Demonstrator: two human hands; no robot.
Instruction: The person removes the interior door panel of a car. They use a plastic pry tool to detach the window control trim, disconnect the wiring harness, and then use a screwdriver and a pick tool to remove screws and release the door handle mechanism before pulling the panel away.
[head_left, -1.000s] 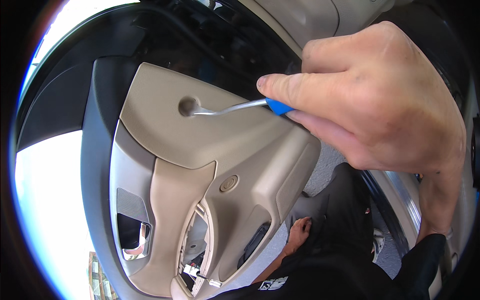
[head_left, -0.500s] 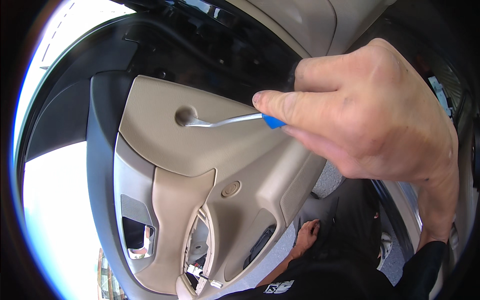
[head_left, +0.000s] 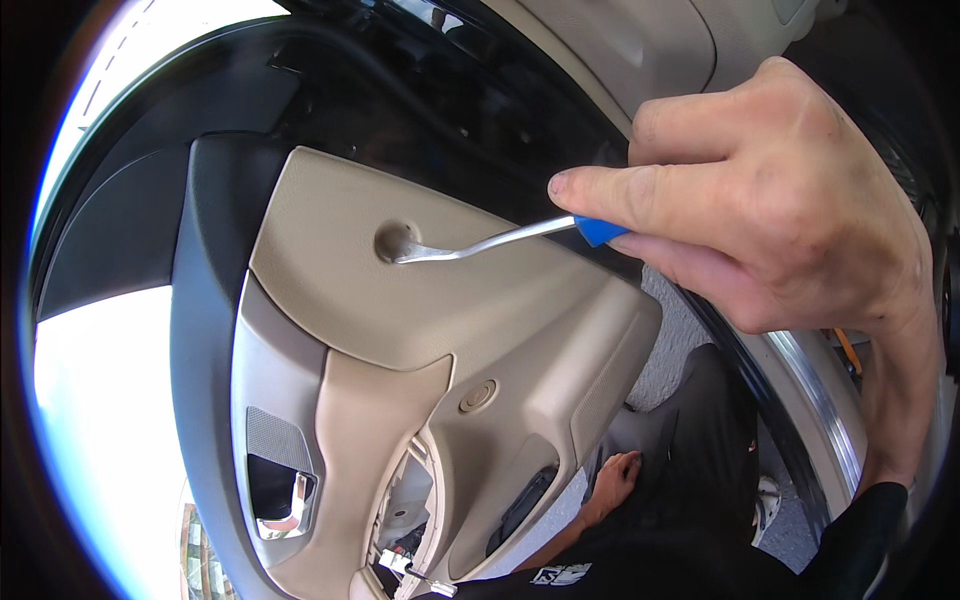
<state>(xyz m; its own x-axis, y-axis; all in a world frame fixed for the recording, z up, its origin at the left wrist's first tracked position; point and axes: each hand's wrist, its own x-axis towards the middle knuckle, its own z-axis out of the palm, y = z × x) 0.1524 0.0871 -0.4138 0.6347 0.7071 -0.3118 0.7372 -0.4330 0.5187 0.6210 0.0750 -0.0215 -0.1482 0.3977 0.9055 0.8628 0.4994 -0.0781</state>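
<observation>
My right hand (head_left: pixel 745 200) is closed around the blue handle of a trim pry tool (head_left: pixel 490 243), thumb and fingers pinching it. The tool's bent metal shaft reaches left, and its flat tip sits inside a round recess (head_left: pixel 394 241) in the upper part of the beige car door panel (head_left: pixel 340 290). Whether the tip is under a fastener there I cannot tell. Away from the panel, my left hand (head_left: pixel 612 485) rests on my dark trouser leg, its fingers loosely bent and holding nothing.
An open cavity (head_left: pixel 405 500) in the armrest shows wiring, with white connectors (head_left: pixel 397 562) hanging out. Nearby are the inner door handle (head_left: pixel 290 515), a round button-like cover (head_left: pixel 478 396) and a door pocket (head_left: pixel 525 505). The door sill (head_left: pixel 820 400) runs along the right.
The view has shifted slightly, so the door panel, the tool and my right hand appear a little farther right. The tool tip stays in the recess; my left hand stays on the leg.
</observation>
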